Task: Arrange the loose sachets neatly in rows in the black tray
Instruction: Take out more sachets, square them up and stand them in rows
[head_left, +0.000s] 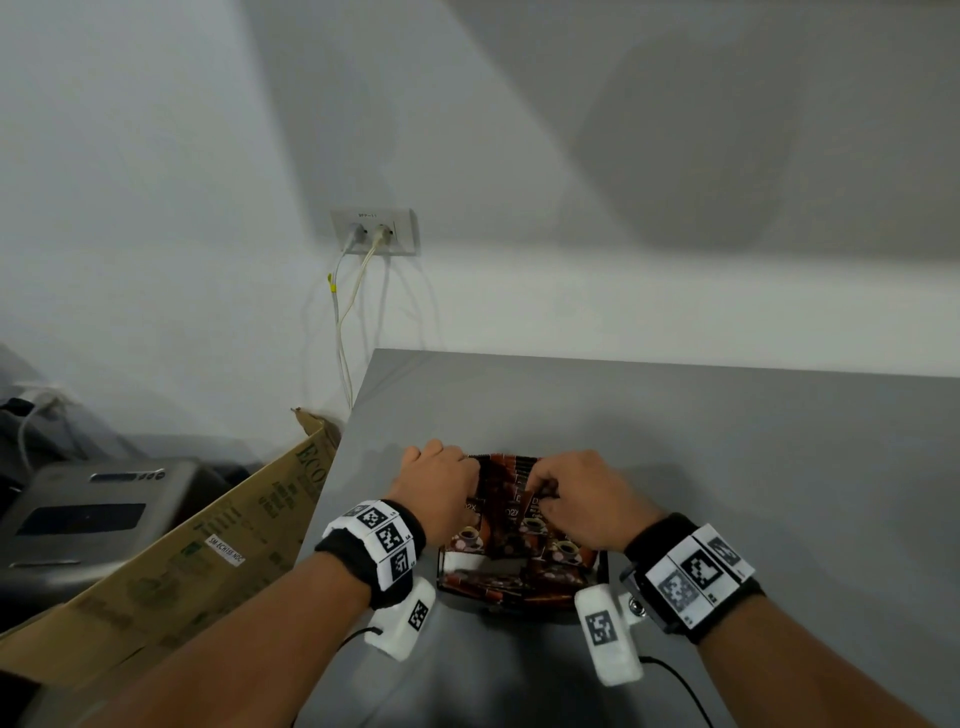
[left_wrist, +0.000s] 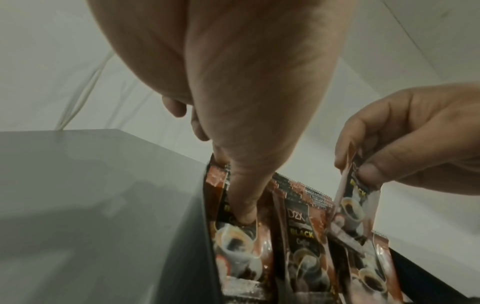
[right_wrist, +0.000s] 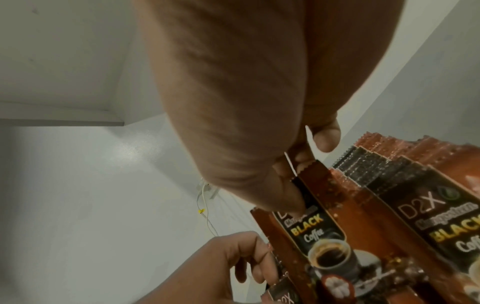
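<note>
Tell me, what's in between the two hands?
A middle row of standing coffee sachets, between the left hand and right hand, which pinches another sachet. The left wrist view shows it best.

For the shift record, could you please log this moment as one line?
left hand: holds left sachet row | right hand: pinches sachet | black tray: rows standing

Left hand (head_left: 439, 480) fingers curled down (thumb extended); right hand (head_left: 584, 493) pinching.
</note>
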